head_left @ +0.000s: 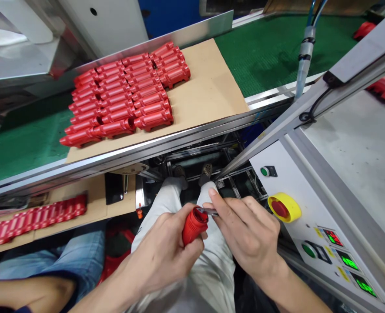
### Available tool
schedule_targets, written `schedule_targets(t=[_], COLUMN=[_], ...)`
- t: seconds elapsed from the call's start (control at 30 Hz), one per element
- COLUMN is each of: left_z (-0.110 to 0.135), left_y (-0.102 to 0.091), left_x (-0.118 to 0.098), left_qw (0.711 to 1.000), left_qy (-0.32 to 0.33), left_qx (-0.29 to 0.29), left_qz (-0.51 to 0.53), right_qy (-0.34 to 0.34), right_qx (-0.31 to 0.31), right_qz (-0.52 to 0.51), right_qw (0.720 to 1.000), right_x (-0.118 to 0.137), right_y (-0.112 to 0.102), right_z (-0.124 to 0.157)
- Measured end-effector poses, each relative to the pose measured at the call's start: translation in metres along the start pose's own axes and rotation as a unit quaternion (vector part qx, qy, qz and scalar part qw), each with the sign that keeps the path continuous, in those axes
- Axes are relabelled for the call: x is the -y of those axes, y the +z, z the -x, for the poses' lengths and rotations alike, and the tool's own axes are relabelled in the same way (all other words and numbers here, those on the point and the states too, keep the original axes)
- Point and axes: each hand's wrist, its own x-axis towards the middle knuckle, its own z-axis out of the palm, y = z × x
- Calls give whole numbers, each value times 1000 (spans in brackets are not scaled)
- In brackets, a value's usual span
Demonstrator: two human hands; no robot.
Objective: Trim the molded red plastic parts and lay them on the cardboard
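On the conveyor belt, red housings lie in rows.

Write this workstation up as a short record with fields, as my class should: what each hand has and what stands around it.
Left hand: grips a red moulded plastic part
Right hand: pinches a small metal tool, its tip at the part's end
Belt: green conveyor belt under a cardboard sheet
On sheet: rows of matching red parts
Panel: red emergency stop button in a yellow collar
Lower left: another person's forearm
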Motion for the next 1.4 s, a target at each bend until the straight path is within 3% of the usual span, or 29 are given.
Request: schedule_targets(t=[0.57,0.63,0.73,0.8,0.93,0.97,1.03,1.07,1.13,1.2,1.33,1.4], left_z=[-6,-5,-4,-3,-2,-2,-6,-9,-16,-22,-30,-32], left_y=[-2,-3,-5,-5,-3,-2,0,1,2,3,8,12], left_x=[4,4,4,4,8,10,15,18,25,31,41,45], left_qw=[998,998,998,998,997,995,969,938,856,801,779,788], left_qy=[53,55,53,52,56,60,78,89,106,114,156,186], left_qx=[-14,-10,-8,-5,-2,-1,16,32,54,39,-43,-84], left_qz=[23,29,32,33,48,84,234,333,504,586,606,581], right_qy=[89,136,201,206,192,201,247,279,331,350,314,282], right_qx=[8,6,47,82,87,97,113,111,89,72,113,148], right_qz=[-182,-222,-333,-381,-394,-423,-489,-496,-459,-416,-399,-373], right_qw=[979,966,920,898,895,878,829,815,820,836,854,871], right_x=[-16,-19,-21,-19,-18,-20,-26,-29,-34,-35,-21,-11], right_y=[17,19,17,13,6,6,13,17,27,33,23,11], right_z=[7,7,5,4,3,3,6,8,13,17,18,15])
